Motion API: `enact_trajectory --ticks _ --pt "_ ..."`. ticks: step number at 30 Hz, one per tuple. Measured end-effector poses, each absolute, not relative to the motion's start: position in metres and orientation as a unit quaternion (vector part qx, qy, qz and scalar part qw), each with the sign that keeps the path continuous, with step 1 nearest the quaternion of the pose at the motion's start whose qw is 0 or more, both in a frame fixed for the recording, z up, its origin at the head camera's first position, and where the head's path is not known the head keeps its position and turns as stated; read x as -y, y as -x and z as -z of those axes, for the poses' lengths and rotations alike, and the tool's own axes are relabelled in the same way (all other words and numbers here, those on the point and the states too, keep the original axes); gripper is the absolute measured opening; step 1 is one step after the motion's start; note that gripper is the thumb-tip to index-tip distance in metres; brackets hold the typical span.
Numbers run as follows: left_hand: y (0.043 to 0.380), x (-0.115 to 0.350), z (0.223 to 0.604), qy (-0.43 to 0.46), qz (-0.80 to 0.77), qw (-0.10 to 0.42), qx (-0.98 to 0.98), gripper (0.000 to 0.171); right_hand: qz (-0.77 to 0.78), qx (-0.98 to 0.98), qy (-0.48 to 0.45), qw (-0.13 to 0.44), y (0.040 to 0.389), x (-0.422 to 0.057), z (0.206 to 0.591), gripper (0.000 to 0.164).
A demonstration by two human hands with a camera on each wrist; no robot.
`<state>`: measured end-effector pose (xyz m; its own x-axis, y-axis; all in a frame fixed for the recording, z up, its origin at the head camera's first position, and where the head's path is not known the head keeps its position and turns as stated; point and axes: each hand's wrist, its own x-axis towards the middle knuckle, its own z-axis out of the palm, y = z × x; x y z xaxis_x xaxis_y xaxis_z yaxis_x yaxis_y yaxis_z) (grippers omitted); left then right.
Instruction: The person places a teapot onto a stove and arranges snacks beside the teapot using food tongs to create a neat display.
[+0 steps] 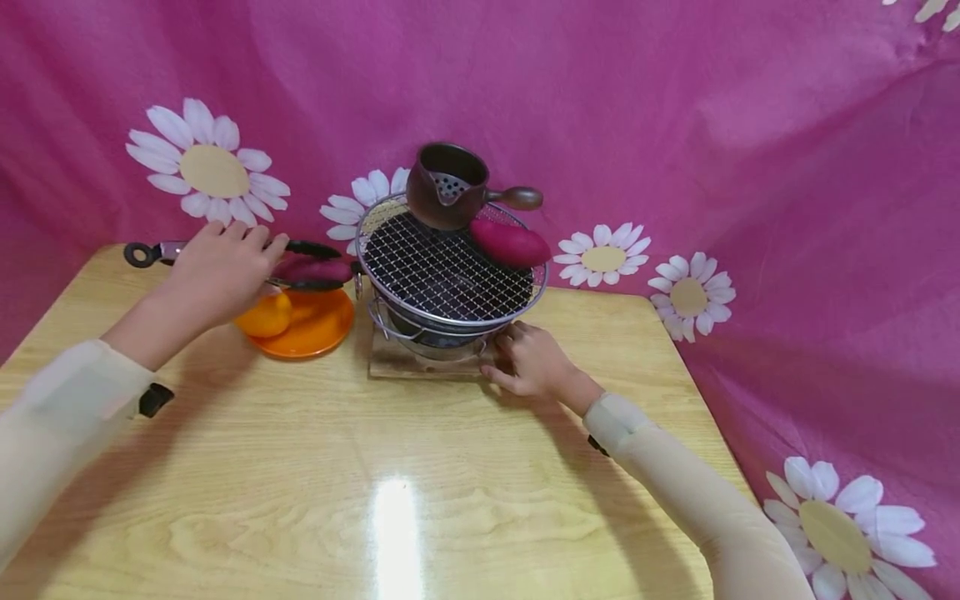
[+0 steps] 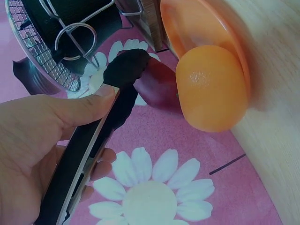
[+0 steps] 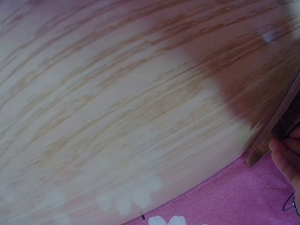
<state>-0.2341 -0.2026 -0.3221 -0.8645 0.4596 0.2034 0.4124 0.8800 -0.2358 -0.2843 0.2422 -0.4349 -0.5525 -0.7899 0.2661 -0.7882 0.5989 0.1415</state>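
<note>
1. The bench [image 1: 322, 492] carries the grill [image 1: 442, 283] on its wooden base [image 1: 420, 367].
2. Left of the grill, tongs [image 2: 70, 161] clasp a sweet potato [image 1: 313, 269] near the orange plate [image 1: 330, 321].
3. Left grip [image 1: 221, 271]: closed round the tongs, thumb plain only in its wrist view.
4. Right grip [image 1: 536, 358]: fingers bent about the base's edge.
5. Only the head view shows another sweet potato [image 1: 513, 244], on the grill.

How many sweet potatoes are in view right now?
2: one sweet potato on the grill rack, and a second sweet potato between the tongs in the left hand.
</note>
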Motion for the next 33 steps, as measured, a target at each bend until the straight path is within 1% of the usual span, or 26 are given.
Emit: enact_trajectory --ticks 4,11,17,21,25,29,33 --pt "0.233 0.204 0.322 0.225 -0.091 0.132 0.961 0.069 0.005 0.882 -0.446 0.153 0.284 -0.243 0.437 0.039" --pt "0.23 0.209 0.32 0.225 -0.088 0.157 0.958 0.071 0.01 0.877 -0.452 0.161 0.284 -0.243 0.434 0.038" --pt "0.228 0.212 0.316 0.216 -0.086 0.156 0.96 0.071 0.012 0.875 -0.457 0.16 0.284 -0.244 0.434 0.04" --pt "0.227 0.216 0.314 0.212 -0.084 0.162 0.96 0.071 0.017 0.868 -0.466 0.168 0.285 -0.244 0.436 0.048" --pt "0.225 0.219 0.312 0.207 -0.083 0.154 0.963 0.073 0.018 0.866 -0.469 0.172 0.286 -0.245 0.437 0.055" --pt "0.223 0.221 0.309 0.203 -0.087 0.147 0.964 0.073 0.02 0.869 -0.465 0.17 0.286 -0.245 0.437 0.055" --pt "0.221 0.222 0.306 0.199 -0.088 0.146 0.965 0.072 0.02 0.871 -0.46 0.168 0.287 -0.245 0.438 0.051"
